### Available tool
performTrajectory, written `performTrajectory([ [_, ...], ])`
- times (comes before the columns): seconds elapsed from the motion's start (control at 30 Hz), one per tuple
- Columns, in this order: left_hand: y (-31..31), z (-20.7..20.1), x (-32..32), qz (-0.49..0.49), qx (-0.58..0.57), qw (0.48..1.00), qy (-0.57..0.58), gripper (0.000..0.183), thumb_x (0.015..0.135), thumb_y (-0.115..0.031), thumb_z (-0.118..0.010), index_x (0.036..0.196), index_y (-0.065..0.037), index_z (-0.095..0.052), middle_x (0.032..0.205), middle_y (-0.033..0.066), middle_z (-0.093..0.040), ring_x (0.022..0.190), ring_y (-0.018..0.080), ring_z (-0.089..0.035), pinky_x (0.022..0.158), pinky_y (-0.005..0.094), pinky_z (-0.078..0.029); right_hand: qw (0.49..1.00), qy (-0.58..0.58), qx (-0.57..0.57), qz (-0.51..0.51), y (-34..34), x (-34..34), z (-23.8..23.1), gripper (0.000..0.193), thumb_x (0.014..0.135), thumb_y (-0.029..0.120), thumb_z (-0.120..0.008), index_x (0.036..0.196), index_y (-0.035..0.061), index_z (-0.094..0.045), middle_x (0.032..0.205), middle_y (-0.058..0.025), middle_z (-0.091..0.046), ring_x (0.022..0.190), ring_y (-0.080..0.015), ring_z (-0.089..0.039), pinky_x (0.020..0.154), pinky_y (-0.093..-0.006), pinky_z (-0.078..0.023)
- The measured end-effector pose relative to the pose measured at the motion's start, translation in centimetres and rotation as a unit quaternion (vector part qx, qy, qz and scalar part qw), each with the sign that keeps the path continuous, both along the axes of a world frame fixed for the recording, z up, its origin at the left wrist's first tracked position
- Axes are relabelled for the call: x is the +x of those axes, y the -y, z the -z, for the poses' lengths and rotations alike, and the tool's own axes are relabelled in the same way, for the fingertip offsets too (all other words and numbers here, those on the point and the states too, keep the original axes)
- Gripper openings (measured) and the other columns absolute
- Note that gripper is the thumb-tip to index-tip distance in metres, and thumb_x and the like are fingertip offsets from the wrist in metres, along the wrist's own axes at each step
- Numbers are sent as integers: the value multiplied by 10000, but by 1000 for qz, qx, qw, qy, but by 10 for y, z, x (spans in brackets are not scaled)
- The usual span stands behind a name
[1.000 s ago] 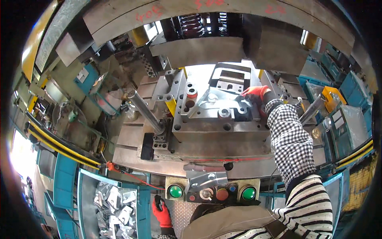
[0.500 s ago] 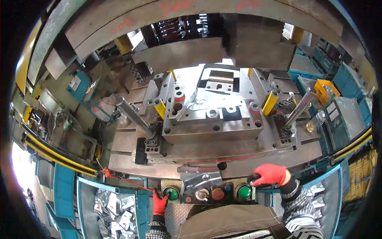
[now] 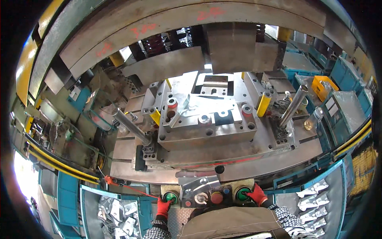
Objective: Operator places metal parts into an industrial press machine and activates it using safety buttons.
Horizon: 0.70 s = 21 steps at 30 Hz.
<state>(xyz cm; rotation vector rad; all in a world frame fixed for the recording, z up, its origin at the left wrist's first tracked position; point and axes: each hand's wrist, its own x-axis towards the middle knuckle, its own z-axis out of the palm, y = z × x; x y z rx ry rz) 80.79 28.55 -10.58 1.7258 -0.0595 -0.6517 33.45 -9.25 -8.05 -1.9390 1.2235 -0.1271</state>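
My left hand (image 3: 163, 207), in a red glove, presses its fingers on the left green push button (image 3: 171, 197) of the control panel. On the panel's other side my right hand (image 3: 258, 195), gloved in red too, reaches its fingers onto the right green push button (image 3: 242, 194). Neither hand holds anything. Between them a bent sheet-metal part (image 3: 201, 186) lies tilted over the panel's back edge, by a red button (image 3: 217, 197) and a selector knob (image 3: 201, 198). Ahead, a shiny sheet-metal part (image 3: 213, 105) rests on the lower die (image 3: 207, 137) of a press.
The upper die (image 3: 229, 47) hangs above the lower one. Steel guide posts (image 3: 133, 127) and yellow posts (image 3: 264, 104) rise around the die. Bins of metal parts (image 3: 119, 215) (image 3: 314, 203) stand at both sides. An orange cord (image 3: 135, 191) runs near my left hand.
My right hand has come down from above the panel onto the right green button. My left hand stays at its button. The view has shifted slightly.
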Motion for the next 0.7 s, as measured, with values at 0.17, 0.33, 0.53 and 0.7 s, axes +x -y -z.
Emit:
performTrajectory([
  [0.17,11,-14,-6,24,96,992,75,939,689,-10,-903,1483,82,-409,1406,182,-595,1257,275,-606,1088,384,-498,999,-32,-24,9,2,-7,16,959,732,497,-875,1453,14,-469,1362,-263,-621,1270,-426,-591,1048,-508,-499],
  [0.33,-5,1,5,25,54,995,76,955,676,-2,-902,1490,75,-408,1404,189,-602,1269,275,-606,1094,387,-498,999,-17,-41,-15,-1,-1,3,970,728,503,-875,1463,14,-474,1374,-258,-617,1281,-422,-585,1061,-504,-491],
  [0.53,-15,1,10,39,109,990,83,1031,714,-82,-918,1559,43,-341,1385,207,-600,1170,272,-645,939,375,-582,1000,-27,-5,8,-2,8,-6,973,712,444,-900,1479,30,-468,1350,-263,-624,1273,-433,-587,1051,-508,-496],
  [0.7,7,-2,4,65,68,989,111,1043,716,-104,-935,1544,72,-326,1382,209,-601,1205,276,-635,972,403,-574,1000,-1,-28,5,1,-5,9,980,702,422,-913,1483,50,-453,1308,-266,-637,1238,-449,-599,1023,-524,-503],
])
